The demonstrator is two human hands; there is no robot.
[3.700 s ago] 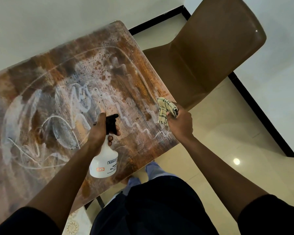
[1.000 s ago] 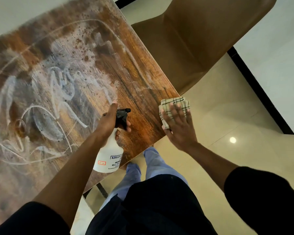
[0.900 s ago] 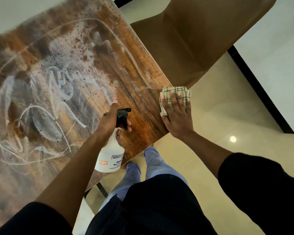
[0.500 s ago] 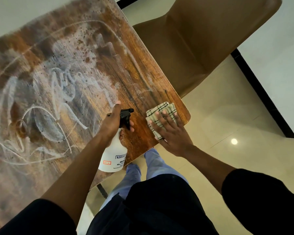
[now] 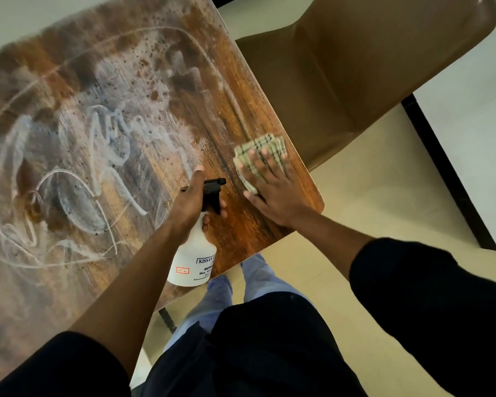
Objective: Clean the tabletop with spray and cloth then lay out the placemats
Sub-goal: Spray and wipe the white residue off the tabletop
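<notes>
Since the frame half a second earlier, the checked cloth (image 5: 259, 156) has slid up along the right edge of the wooden tabletop (image 5: 121, 144), from beside the near corner to a spot further toward the upper right of the frame; the right hand (image 5: 272, 190) has travelled with it; the spray bottle (image 5: 194, 253) has barely shifted. A person stands over the table at the centre of the frame; the right hand lies flat on the folded cloth, fingers straight and spread, pressing it onto the wood close to the table's right edge; the cloth shows past the fingertips and to their left. The left hand (image 5: 191, 202) grips the neck of the white bottle just left of the cloth, fingers curled round it beneath the black trigger head (image 5: 212, 190), thumb raised along the top; the bottle hangs upright above the near edge of the table, its printed label facing lower right. Pale chalky smears and 1 large oval line cover the left and centre of the tabletop; the strip of wood around the cloth shows clean, darker grain. A brown chair (image 5: 355, 67) stands at the upper right, tucked against the table's right side; cream floor tiles (image 5: 370, 196) fill the right of the frame.
</notes>
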